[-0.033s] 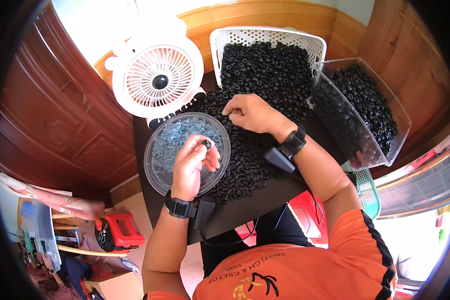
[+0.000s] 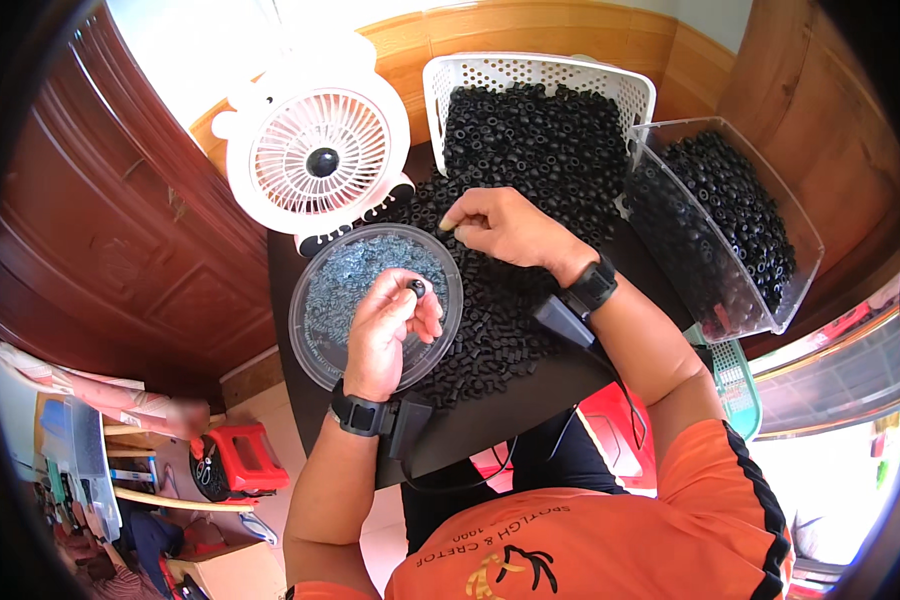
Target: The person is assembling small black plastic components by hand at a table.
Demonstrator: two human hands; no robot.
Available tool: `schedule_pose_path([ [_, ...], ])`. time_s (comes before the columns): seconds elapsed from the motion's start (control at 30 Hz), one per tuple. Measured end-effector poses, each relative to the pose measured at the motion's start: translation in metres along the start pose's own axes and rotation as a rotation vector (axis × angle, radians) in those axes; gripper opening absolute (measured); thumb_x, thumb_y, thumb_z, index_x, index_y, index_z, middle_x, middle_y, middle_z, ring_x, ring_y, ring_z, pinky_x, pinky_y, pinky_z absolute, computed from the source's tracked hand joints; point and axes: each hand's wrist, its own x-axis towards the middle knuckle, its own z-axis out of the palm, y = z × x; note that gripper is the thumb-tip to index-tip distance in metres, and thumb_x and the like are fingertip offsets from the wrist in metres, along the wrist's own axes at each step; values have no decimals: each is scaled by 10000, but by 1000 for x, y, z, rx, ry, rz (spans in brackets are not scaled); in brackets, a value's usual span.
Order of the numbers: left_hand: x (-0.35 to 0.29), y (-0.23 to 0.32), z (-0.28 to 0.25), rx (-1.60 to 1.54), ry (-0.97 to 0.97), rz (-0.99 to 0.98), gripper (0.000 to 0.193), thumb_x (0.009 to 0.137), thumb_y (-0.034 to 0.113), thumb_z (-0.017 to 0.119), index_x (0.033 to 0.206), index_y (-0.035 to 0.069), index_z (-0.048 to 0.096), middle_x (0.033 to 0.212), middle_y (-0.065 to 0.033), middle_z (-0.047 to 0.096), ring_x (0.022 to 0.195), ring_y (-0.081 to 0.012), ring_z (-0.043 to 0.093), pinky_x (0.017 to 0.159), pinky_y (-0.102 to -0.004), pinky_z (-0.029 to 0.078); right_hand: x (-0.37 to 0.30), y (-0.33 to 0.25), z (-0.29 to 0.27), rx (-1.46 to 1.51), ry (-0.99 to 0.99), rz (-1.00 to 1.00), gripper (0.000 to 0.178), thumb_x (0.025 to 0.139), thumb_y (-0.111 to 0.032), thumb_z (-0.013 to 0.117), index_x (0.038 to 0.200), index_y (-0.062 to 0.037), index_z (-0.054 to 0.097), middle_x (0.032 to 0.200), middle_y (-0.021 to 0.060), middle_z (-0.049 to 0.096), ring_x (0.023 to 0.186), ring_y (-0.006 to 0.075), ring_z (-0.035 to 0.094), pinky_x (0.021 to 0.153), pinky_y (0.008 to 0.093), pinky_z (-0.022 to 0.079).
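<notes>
My left hand (image 2: 385, 330) is raised over a round transparent tub (image 2: 298, 345) of small bluish, see-through plastic pieces. Its thumb and forefinger pinch a small black plastic ring (image 2: 416, 287), with the other fingers curled below. At the tub's right rim, my right hand (image 2: 510, 230) bends over a spread of small black tubular pieces (image 2: 490, 345) on the dark table. The right thumb and forefinger are drawn together; whatever may be between their tips is too small to make out.
A white perforated basket (image 2: 634, 100), tipped toward me, pours black pieces onto the table (image 2: 490, 430). Right of it stands a transparent bin (image 2: 735, 290) of black rings. A white fan (image 2: 320, 195) is behind the tub. Cables hang from devices on both wrists.
My right fingertips have shifted very slightly left toward the tub's rim. The left hand keeps its pinch on the black ring.
</notes>
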Motion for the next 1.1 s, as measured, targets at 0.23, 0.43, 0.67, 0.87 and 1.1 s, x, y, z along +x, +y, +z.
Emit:
schedule_pose_path([
  [0.23,0,1,2,5,-51,-20,255,966,289,512,1051,50,533,867,-100,623,701,-163,603,641,-259,457,-9,-38,9,787,-125,28,181,909,-49,659,1087,-18,675,955,9,675,877,83,601,817,260,514],
  [0.43,0,-1,0,-78,-34,7,257,976,282,501,1050,40,543,856,-84,630,700,-137,594,643,-239,451,-12,-41,17,734,-58,-50,160,916,-80,657,1051,3,685,963,34,710,935,90,623,868,271,507],
  [0.67,-1,-1,0,-84,-9,10,247,970,271,511,1053,40,540,860,-88,635,696,-141,599,642,-243,455,-11,-41,18,656,-32,-127,132,884,-33,673,1014,-29,697,948,28,683,929,110,628,835,269,520],
  [0.87,0,-1,-1,-47,-12,0,268,972,293,511,1068,43,523,869,-113,627,710,-173,611,640,-273,460,-11,-40,15,625,-46,-157,122,880,-46,683,1001,-28,694,935,28,672,915,110,621,816,267,510],
  [1.1,-2,1,2,38,-12,24,296,963,336,536,1057,56,525,875,-84,620,713,-151,605,643,-255,458,-12,-45,11,723,-100,-23,144,932,-127,646,1030,-26,675,899,-4,658,854,80,600,777,247,500],
])
